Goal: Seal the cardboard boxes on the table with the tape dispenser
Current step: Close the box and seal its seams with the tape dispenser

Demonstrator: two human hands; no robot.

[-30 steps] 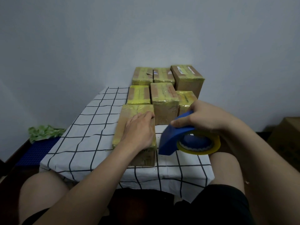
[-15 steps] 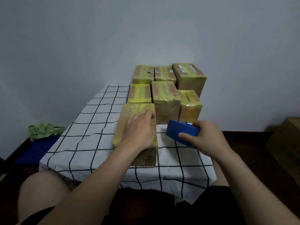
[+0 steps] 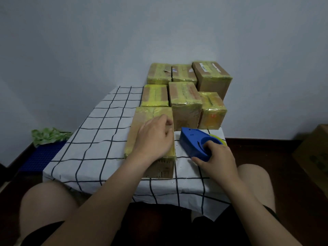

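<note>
1. Right grip (image 3: 216,158): fingers curled round the rear of the blue tape dispenser (image 3: 192,141).
2. Tape dispenser: lies on the checked bench (image 3: 99,132), just beside the nearest box (image 3: 142,119), at its 3 o'clock.
3. Left grip (image 3: 154,137): palm down on that box's taped top, fingers loosely spread, clasping nothing.
4. Six more taped boxes (image 3: 184,96): clustered at 12 o'clock, at the far bench edge.
5. Floor: green leaves (image 3: 48,135) at 9 o'clock; carton (image 3: 314,153) at 3 o'clock.
</note>
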